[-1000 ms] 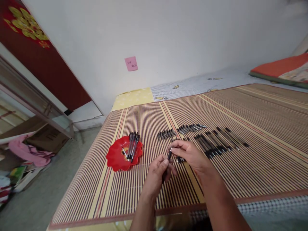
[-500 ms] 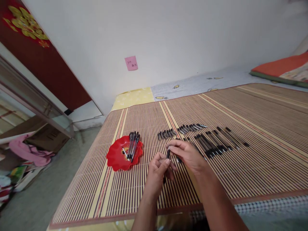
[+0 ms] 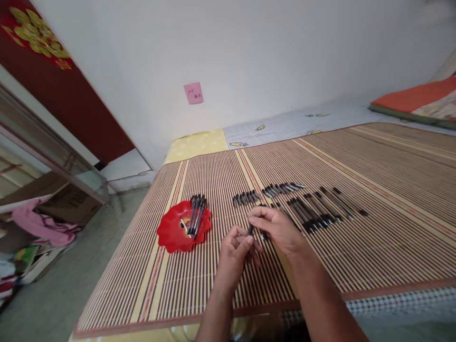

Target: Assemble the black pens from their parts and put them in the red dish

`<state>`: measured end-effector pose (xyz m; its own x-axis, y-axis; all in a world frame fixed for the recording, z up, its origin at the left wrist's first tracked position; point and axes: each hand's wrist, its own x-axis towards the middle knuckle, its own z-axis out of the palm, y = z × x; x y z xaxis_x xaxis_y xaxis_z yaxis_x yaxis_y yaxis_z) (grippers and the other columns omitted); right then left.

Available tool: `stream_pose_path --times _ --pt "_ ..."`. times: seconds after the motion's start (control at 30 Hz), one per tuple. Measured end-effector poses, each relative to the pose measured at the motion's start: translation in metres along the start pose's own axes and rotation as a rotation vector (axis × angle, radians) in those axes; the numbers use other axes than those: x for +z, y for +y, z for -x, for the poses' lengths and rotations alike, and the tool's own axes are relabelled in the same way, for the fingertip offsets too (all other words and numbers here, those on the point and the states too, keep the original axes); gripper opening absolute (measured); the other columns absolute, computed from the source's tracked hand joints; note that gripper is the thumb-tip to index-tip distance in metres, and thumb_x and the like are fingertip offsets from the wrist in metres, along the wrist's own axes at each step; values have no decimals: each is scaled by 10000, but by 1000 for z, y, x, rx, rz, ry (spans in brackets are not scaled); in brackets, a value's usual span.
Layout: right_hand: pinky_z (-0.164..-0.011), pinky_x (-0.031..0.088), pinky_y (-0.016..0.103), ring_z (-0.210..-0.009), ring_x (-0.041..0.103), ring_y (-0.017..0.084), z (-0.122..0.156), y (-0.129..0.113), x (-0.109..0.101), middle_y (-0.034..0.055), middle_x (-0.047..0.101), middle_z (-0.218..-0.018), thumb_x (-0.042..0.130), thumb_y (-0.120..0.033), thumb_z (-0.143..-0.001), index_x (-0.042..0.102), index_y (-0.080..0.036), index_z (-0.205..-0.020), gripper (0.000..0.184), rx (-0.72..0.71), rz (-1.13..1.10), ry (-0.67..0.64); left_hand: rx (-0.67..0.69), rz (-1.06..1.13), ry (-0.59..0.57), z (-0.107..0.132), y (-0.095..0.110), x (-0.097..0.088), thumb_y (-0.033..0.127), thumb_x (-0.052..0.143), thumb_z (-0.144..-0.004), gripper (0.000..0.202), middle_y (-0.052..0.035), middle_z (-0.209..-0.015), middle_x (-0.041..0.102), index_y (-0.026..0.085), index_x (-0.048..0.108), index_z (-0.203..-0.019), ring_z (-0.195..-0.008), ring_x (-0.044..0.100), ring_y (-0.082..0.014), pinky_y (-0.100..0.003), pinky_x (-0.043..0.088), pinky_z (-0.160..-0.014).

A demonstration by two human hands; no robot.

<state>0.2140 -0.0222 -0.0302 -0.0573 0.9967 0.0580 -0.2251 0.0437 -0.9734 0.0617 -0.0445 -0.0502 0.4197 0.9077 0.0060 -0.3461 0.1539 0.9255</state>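
Observation:
Both my hands meet over a striped bamboo mat. My left hand is closed round the lower part of a dark pen. My right hand pinches the upper end of that same pen with finger and thumb. Just beyond my hands lie a row of small dark pen parts, another row with silvery tips, and several long black pen barrels laid side by side. A red scalloped plate to the left holds several assembled pens.
The mat covers a bed against a white wall with a pink sticky note. An orange cushion lies at the far right. Left of the bed are bare floor, a glass-topped stand and piled cloth and boxes.
My hands have shifted slightly away from me, closer together, and the pen's upper end now shows less between my fingers. The laid-out parts and the plate have not moved.

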Motion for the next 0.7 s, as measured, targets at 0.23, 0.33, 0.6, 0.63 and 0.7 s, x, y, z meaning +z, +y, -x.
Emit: stream_pose_path --times 0.23,0.33,0.6,0.63,0.7 --pt "-660 412 275 -681 521 136 -1 5 -3 -1 611 -756 678 -460 -830 691 -189 -847 271 11 -10 -28 -15 25 -4 -1 -1 0 367 635 -889 264 -36 -738 728 192 442 -850 -422 590 -107 -185 302 -418" --pt "-676 418 275 -711 550 143 -1 6 -5 9 640 -789 701 -397 -804 725 -190 -906 232 0 10 -44 -22 49 -6 0 0 -1 370 627 -890 261 -40 -746 728 191 442 -844 -424 585 -105 -187 303 -420" --pt "-671 425 285 -686 547 151 -2 -4 -2 -9 601 -696 681 -378 -769 676 -184 -738 196 -58 207 28 60 -158 151 -1 -7 4 360 635 -889 236 -49 -758 731 186 483 -843 -507 625 -121 -216 396 -528" --pt "-661 423 284 -679 544 152 -2 -4 -2 -8 595 -689 665 -382 -779 669 -183 -731 205 -58 240 32 63 -186 175 -1 -8 5 360 634 -888 227 -50 -762 729 186 496 -846 -527 631 -130 -228 416 -548" --pt "-654 424 284 -681 551 155 -2 -4 -2 -5 599 -695 640 -383 -798 661 -182 -735 212 -55 300 30 77 -243 202 -2 -10 7 362 631 -885 205 -51 -763 721 185 535 -847 -591 647 -153 -262 462 -611"
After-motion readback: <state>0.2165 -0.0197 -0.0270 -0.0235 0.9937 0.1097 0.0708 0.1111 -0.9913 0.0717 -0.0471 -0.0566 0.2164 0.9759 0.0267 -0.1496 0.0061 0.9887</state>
